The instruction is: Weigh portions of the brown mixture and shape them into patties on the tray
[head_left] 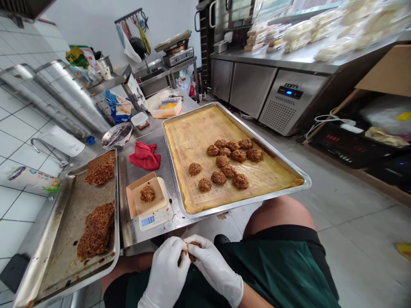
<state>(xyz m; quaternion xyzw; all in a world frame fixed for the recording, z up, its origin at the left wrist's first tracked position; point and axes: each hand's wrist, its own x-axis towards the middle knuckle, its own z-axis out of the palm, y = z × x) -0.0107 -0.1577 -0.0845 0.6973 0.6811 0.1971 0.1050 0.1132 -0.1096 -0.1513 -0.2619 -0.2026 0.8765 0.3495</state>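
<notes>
White gloves cover both my hands, which meet above my lap. My left hand [168,265] and my right hand [213,265] are closed on one small ball of brown shredded filling [193,251], mostly hidden by the fingers. Just beyond them, a digital scale [157,217] reads about 59.7. On it sits a brown paper tray [133,201] with a loose clump of filling [147,193]. Further right, a large baking tray [189,214] lined with a yellowish sheet bears several shaped balls [222,161].
A second metal tray [61,256] at left holds two big slabs of filling [96,233]. A red cloth [145,155] lies behind the scale. A plastic tub [167,112], a lidded container [140,120] and a film-covered bowl [117,135] stand farther back. A steel counter [247,57] runs across the back right.
</notes>
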